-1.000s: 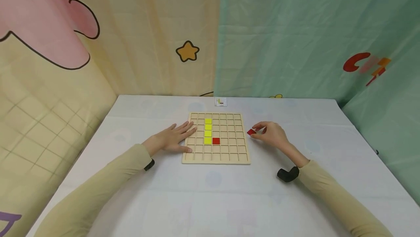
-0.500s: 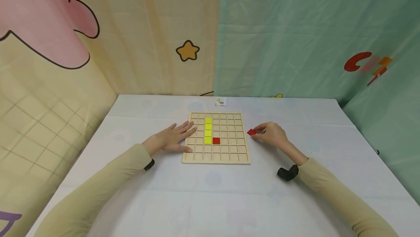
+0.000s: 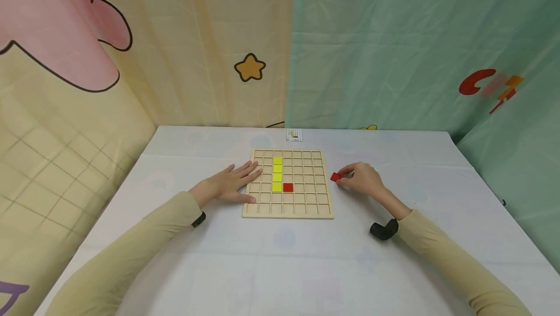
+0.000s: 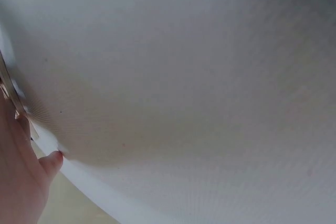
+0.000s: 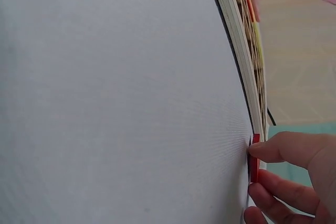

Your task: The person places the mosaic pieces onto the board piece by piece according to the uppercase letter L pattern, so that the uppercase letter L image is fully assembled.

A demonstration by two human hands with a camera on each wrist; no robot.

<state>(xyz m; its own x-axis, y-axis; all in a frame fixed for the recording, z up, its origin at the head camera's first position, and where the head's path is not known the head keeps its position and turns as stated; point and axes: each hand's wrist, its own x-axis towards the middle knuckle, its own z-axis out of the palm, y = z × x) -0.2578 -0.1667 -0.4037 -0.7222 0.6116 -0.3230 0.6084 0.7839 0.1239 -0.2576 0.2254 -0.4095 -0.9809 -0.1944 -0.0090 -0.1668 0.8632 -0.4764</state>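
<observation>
A wooden grid board (image 3: 306, 210) lies flat on the white table in the head view. A column of several yellow tiles (image 3: 277, 178) fills cells left of its middle. One red tile (image 3: 288, 187) sits in the cell right of the lowest yellow tile. My left hand (image 3: 227, 184) rests with spread fingers across the board's left edge. To the right of the board, apart from it, my right hand (image 3: 362, 180) pinches a second red tile (image 3: 335, 177) between thumb and fingers. The right wrist view shows this red tile (image 5: 255, 158) edge-on, close to the tabletop.
A small card (image 3: 294, 135) with a printed grid pattern lies behind the board, near the back edge of the white-covered table (image 3: 284, 267). Patterned curtains (image 3: 376, 63) hang behind the table and at its sides. Each wrist wears a black device (image 3: 384, 231).
The red tile in my right hand has shifted very slightly to the right and turned a little. My left hand and the board have stayed in place.
</observation>
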